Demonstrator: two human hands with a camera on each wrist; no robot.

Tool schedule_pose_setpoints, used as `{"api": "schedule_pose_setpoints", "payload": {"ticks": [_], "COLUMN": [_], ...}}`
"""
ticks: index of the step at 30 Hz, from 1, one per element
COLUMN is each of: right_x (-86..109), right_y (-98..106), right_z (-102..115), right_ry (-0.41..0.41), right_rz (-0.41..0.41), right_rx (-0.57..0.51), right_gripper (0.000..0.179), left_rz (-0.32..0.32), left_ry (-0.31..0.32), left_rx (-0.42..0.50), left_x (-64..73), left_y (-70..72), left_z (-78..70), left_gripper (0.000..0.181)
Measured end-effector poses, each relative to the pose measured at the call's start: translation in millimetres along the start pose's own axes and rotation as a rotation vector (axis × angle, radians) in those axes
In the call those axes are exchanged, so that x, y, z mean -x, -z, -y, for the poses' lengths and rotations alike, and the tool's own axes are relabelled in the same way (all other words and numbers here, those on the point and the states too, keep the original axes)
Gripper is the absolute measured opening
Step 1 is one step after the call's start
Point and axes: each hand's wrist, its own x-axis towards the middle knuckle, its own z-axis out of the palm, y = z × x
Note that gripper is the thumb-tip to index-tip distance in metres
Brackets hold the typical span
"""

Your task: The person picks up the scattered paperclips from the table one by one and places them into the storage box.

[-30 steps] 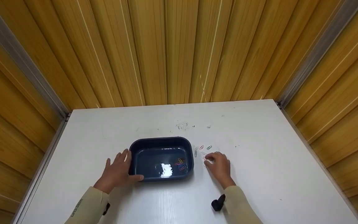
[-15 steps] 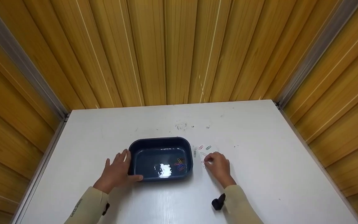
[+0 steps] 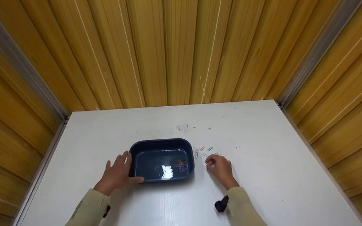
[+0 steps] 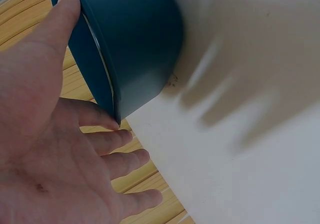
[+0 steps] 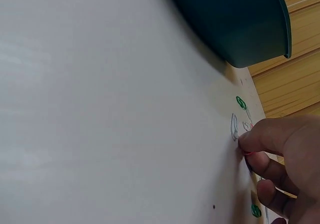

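Note:
My left hand [image 3: 115, 175] lies at the left end of a dark blue rectangular basin [image 3: 168, 181]. Its thumb rests over the rim and its straight fingers touch the side wall. In the basin's right front part lie several coloured paper clips [image 3: 182, 166]. To the right of the basin, my right hand [image 3: 221, 169] is low over the white table, thumb and forefinger pinching a red paper clip [image 5: 248, 153], mostly hidden by the fingertips. A whitish paper clip [image 5: 234, 127] lies right at those fingertips.
Beyond the right hand lie a red clip [image 3: 202, 148] and a green clip [image 3: 210, 149]. A dark green clip [image 3: 196, 155] is close to the basin's right wall. Another green clip [image 3: 216, 153] shows behind the knuckles. Wood-patterned panels [image 3: 181, 62] enclose the table's back and sides.
The right fingertips have closed on the red clip, which earlier lay at their tips. A green clip now shows behind that hand. The left hand and the basin have stayed put.

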Motion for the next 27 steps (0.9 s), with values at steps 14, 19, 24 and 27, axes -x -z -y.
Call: {"api": "schedule_pose_setpoints", "payload": {"ticks": [14,19,24,27], "right_x": [2.5,3.4,4.7,5.3], "right_y": [2,5,9,11], "right_z": [-1,0,3,4], "right_ry": [0.011,0.003,0.010,0.015], "right_rz": [-0.015,-0.020,-0.023,-0.026], "right_rx": [-0.042,-0.084,-0.082,-0.079], "right_gripper": [0.010,0.014,0.014,0.014], "left_rz": [0.009,0.015,0.008,0.011], "left_ry": [-0.003,0.002,0.000,0.001], "left_rx": [-0.021,-0.021,-0.021,-0.017], "left_x": [0.5,0.0,0.4,1.2], "left_y": [0.7,2.2,2.9,3.2], "left_z": [-0.5,-1.3,-1.3,-1.7], "left_gripper": [0.111,0.112,0.111,0.112]}}
